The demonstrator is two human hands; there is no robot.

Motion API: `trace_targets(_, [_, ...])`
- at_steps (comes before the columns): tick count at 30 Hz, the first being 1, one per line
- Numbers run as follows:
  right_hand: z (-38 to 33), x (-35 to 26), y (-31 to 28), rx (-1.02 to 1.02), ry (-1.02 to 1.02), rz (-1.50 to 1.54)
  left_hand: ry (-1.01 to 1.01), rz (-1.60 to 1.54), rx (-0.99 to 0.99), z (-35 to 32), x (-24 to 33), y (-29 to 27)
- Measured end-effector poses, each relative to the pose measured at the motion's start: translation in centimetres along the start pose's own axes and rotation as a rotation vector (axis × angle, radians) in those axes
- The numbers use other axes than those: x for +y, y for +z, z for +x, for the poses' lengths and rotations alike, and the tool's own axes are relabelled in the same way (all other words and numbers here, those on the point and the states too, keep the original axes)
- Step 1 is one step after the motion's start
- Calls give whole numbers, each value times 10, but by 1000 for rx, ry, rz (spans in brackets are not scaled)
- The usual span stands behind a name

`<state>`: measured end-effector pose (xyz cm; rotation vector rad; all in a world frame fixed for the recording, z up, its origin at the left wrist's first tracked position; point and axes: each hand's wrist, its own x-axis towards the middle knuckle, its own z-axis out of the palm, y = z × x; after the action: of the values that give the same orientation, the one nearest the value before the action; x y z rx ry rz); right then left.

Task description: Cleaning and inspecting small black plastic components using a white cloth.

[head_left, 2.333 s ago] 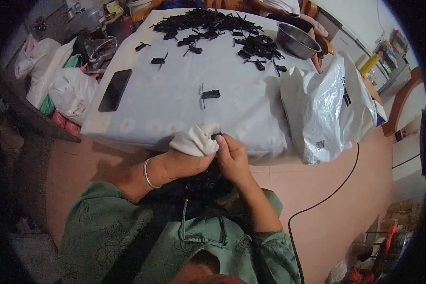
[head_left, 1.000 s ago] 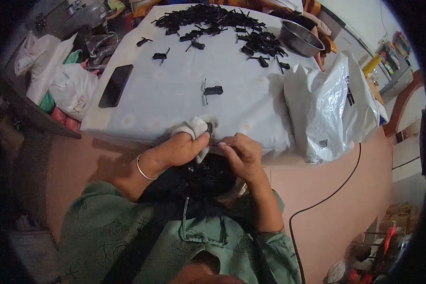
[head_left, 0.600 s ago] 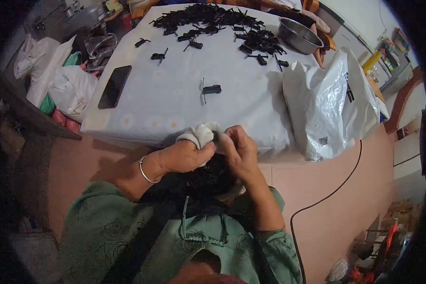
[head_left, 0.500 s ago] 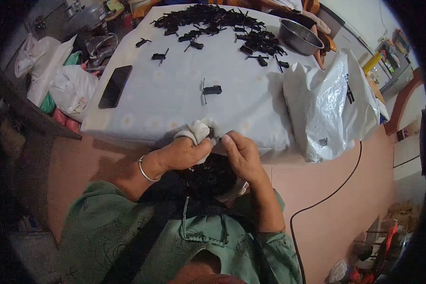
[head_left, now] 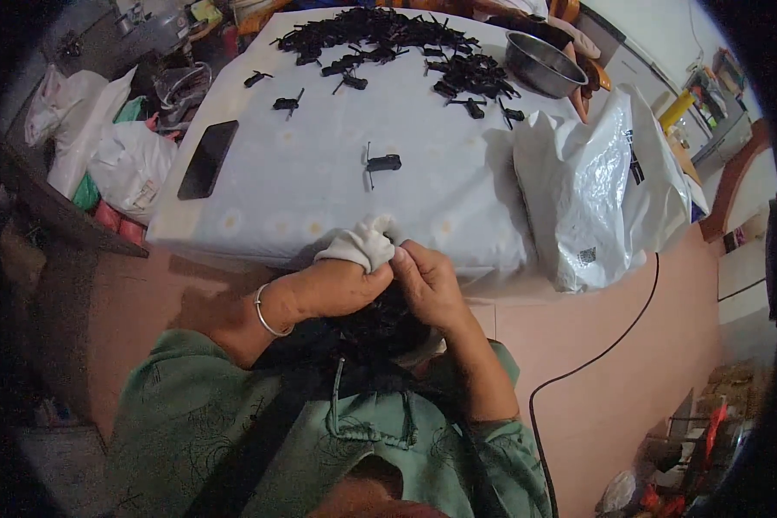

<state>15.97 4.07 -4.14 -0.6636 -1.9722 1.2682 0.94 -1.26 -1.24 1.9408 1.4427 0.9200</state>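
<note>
My left hand (head_left: 332, 287), with a silver bangle on the wrist, is closed around a crumpled white cloth (head_left: 360, 244) at the near edge of the white-covered table (head_left: 319, 173). My right hand (head_left: 429, 283) is right beside it, fingers pinched together against the cloth; whatever small thing it pinches is hidden. A heap of small black parts (head_left: 380, 324) lies in my lap under both hands. One single black part (head_left: 382, 162) lies on the table just beyond my hands.
A large pile of black parts (head_left: 388, 39) covers the table's far side beside a steel bowl (head_left: 540, 65). A dark phone (head_left: 207, 158) lies at the left. A white plastic bag (head_left: 596, 190) hangs at the right edge. Bags (head_left: 104, 147) sit left; a black cable (head_left: 596, 363) crosses the floor.
My hands have stayed over my lap at the table edge, shifting slightly. The right hand's fingers have closed in against the white cloth held by the left.
</note>
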Motion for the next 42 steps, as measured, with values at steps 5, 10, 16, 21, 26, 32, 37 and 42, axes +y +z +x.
trace_targets(5, [1,15,19,130,-96,58,55,311,-8,4,-4,3])
trace_targets(10, [1,12,18,116,-106,79,132,250,-9,-3,-6,-1])
trace_targets(16, [2,4,-24,-50,114,9,151,298,-220,8,10,-41])
trace_targets(21, [4,11,-17,53,70,-138,201,608,140,68,-16,-49])
trace_targets(26, [5,2,-9,114,-6,-151,17,634,2,106,-52,-41])
trace_targets(32, [5,-4,-1,329,-214,-325,94,122,219,60,-19,-18])
trace_targets(37, [2,-1,2,350,-332,-373,52,-117,245,31,-8,5])
trace_targets(42, [4,-1,-3,442,-88,-315,-281,-582,-7,11,2,3])
